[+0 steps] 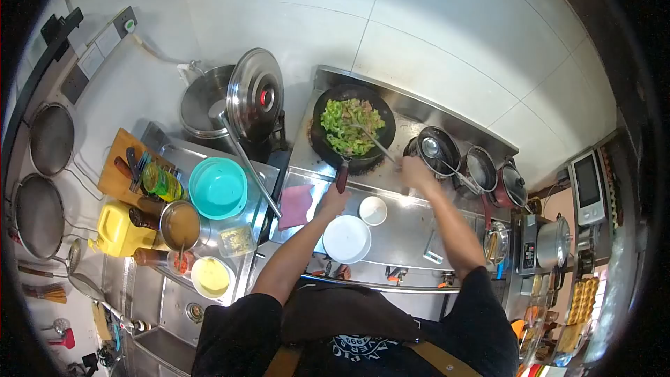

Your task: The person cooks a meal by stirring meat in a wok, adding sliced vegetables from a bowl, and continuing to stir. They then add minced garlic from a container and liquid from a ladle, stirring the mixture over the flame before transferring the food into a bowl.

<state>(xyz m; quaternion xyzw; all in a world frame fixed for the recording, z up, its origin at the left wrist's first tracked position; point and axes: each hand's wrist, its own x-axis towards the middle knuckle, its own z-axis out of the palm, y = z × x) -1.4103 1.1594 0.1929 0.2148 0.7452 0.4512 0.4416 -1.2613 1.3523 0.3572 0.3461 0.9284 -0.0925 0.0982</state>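
My left hand (333, 202) is closed around the dark red-brown handle (342, 178) of a black wok (388, 108) on the stove. Inside the wok lie chopped green peppers (352, 122) mixed with pieces of meat. A long-handled metal utensil (380, 145) reaches into the food, its far end partly buried there. At its near end, my right hand (417, 173) is closed on it. In front of the wok stand a white plate (347, 239) and a small white bowl (373, 211); a pink cloth (296, 205) lies left of my left hand.
Right of the wok, a ladle (431, 146) rests in a pan, beside another pan (481, 169) and a red pot (511, 187). To the left are a tall pot (206, 105), its lid (256, 94), teal basins (218, 188) and a sink (171, 338).
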